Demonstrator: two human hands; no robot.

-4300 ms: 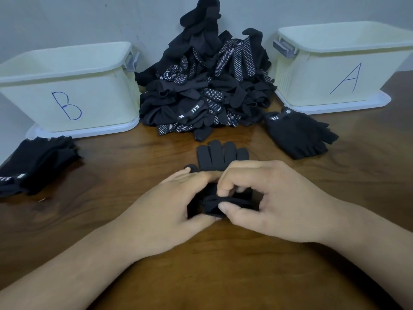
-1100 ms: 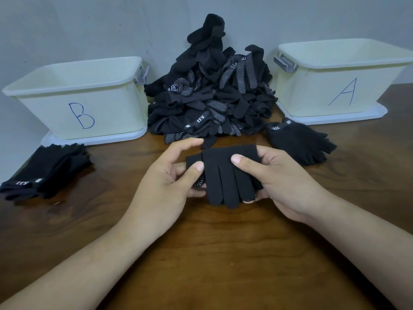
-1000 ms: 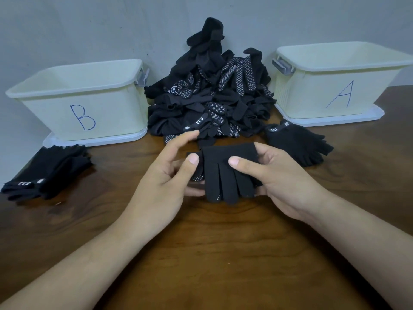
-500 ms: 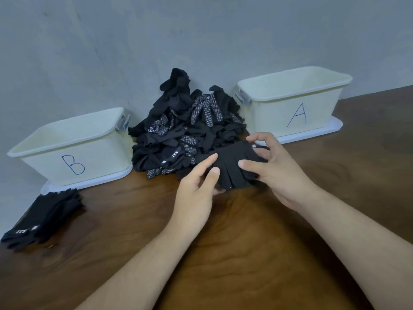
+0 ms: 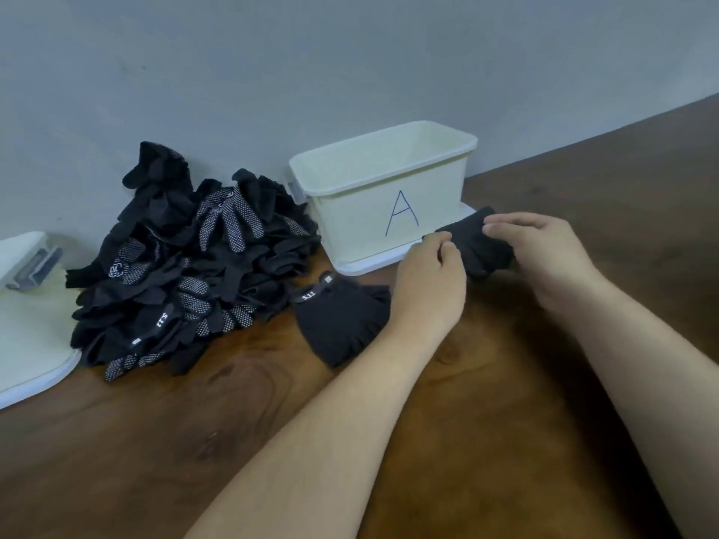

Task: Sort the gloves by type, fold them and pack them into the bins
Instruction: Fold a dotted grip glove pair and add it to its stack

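Note:
A folded black glove [image 5: 476, 243] hangs just in front of the right end of cream bin A [image 5: 373, 212]. My right hand [image 5: 541, 250] grips its right side, thumb and fingers curled round the cloth. My left hand [image 5: 432, 282] pinches its left edge. A big heap of black gloves [image 5: 194, 266], some with white grip dots, leans against the wall left of bin A. A plain black glove with a 5.11 tag [image 5: 342, 320] lies flat on the wooden table [image 5: 272, 441] under my left wrist.
Bin B [image 5: 27, 305] shows only its right corner and grey handle at the left edge. Bin A stands on a white lid [image 5: 362, 266]. A grey wall [image 5: 350, 72] runs behind everything. Bare wood stretches to the right of bin A and toward me.
Both hands carried the folded glove to the right, from in front of the heap to the right end of bin A. The view swung right, so bin B and the left glove stack slid out.

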